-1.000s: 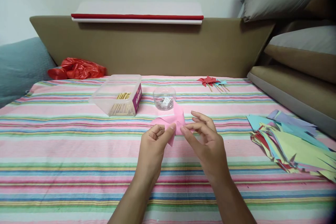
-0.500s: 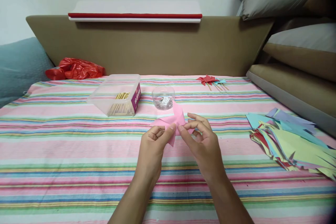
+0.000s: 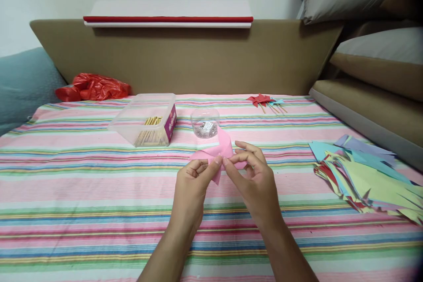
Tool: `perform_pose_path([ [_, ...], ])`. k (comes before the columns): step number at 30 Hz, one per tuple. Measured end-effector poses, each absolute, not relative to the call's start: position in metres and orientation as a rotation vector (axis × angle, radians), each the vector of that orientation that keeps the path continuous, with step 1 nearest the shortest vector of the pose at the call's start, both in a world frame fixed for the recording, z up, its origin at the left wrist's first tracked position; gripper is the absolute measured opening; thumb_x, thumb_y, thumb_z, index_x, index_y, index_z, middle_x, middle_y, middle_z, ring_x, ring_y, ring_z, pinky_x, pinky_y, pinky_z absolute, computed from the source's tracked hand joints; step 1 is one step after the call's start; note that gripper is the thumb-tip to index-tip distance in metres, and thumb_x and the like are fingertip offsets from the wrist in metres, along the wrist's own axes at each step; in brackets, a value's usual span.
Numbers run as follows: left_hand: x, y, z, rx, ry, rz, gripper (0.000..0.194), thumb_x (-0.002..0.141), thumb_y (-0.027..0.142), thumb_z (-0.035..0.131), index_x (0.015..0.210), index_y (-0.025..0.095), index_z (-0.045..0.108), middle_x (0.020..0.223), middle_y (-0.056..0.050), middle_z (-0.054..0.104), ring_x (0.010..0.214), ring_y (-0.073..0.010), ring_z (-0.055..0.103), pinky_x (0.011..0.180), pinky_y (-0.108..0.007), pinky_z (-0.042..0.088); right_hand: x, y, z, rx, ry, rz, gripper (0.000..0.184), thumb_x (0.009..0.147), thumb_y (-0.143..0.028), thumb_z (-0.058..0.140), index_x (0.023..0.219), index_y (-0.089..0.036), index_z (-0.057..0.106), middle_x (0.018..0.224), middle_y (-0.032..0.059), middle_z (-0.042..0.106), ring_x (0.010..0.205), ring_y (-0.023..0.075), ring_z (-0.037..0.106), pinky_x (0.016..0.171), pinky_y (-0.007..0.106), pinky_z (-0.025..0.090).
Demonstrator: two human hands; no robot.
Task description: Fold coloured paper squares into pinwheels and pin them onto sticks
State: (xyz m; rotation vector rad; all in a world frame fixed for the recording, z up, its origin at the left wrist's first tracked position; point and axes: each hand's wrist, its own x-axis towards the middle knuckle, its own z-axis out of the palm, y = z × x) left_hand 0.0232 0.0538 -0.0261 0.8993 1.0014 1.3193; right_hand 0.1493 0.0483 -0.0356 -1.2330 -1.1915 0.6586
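A pink paper pinwheel (image 3: 225, 143) with folded blades is held up between my two hands, above the striped cloth. My left hand (image 3: 193, 185) pinches it near the centre, thumb in front and fingers curled behind. My right hand (image 3: 256, 180) is closed on its right side, thumb and index finger by the centre, the other fingers bent loosely. Whatever lies under the two thumb tips is too small to make out. Just beyond the pinwheel stands a round clear tub (image 3: 205, 123) with small metallic pieces and a white label inside.
A clear plastic box (image 3: 142, 114) of wooden sticks stands at back left, near a red plastic bag (image 3: 95, 87). Finished red and blue pinwheels (image 3: 261, 100) lie at the back right. Cut coloured paper sheets (image 3: 370, 180) are piled at right, beside stacked cushions (image 3: 373, 105).
My right thumb has shifted slightly left, closer to my left thumb at the pinwheel's centre. Both hands keep hold of the paper, and the view has moved very slightly.
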Motion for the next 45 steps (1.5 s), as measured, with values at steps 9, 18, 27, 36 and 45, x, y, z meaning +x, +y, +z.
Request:
perform_pose_path([
  [9,0.025,0.053,-0.025,0.857,1.011,1.344,0.03,0.077,0.037,0.085,0.068,0.015,0.068,0.066,0.002,0.056,0.067,-0.0108,0.048,0.067,-0.024,0.042,0.147,0.046,-0.034,-1.215,-1.183,0.695,0.017,0.082,-0.034,0.076,0.077,-0.023,0.064,0.127,0.0088,0.061,0.131,0.0299,0.054,0.1,0.045,0.05],
  [18,0.01,0.064,-0.022,0.714,0.983,1.459,0.029,0.07,0.034,0.09,0.069,0.014,0.07,0.067,0.002,0.059,0.065,-0.0089,0.051,0.063,-0.019,0.044,0.152,0.049,-0.039,-1.125,-0.869,0.87,0.035,0.09,-0.057,0.064,0.107,-0.026,0.063,0.122,0.0064,0.066,0.108,0.0231,0.063,0.094,0.042,0.05],
  [27,-0.056,0.075,-0.004,1.079,1.437,1.637,0.028,0.077,0.043,0.083,0.074,0.017,0.072,0.069,0.002,0.063,0.069,-0.011,0.053,0.062,-0.019,0.041,0.168,0.07,-0.046,-1.405,-1.294,0.601,0.032,0.097,-0.052,0.053,0.101,-0.022,0.065,0.114,0.0078,0.068,0.105,0.0223,0.065,0.089,0.036,0.053],
  [36,-0.069,0.074,0.002,1.145,1.601,1.657,0.028,0.081,0.048,0.077,0.078,0.02,0.074,0.074,-0.001,0.072,0.074,-0.0186,0.064,0.063,-0.024,0.045,0.147,0.207,0.001,-1.512,-1.929,0.356,0.007,0.093,-0.017,0.063,0.092,-0.02,0.069,0.103,0.0022,0.073,0.097,0.0167,0.067,0.091,0.032,0.052],
  [45,-0.083,0.072,0.003,1.247,1.949,1.617,0.024,0.076,0.047,0.078,0.074,0.024,0.077,0.075,-0.004,0.077,0.075,-0.0267,0.069,0.064,-0.031,0.043,0.092,0.287,-0.003,-2.031,-2.319,0.269,0.025,0.097,-0.034,0.066,0.116,-0.017,0.067,0.118,0.0078,0.069,0.102,0.0214,0.068,0.089,0.042,0.058],
])
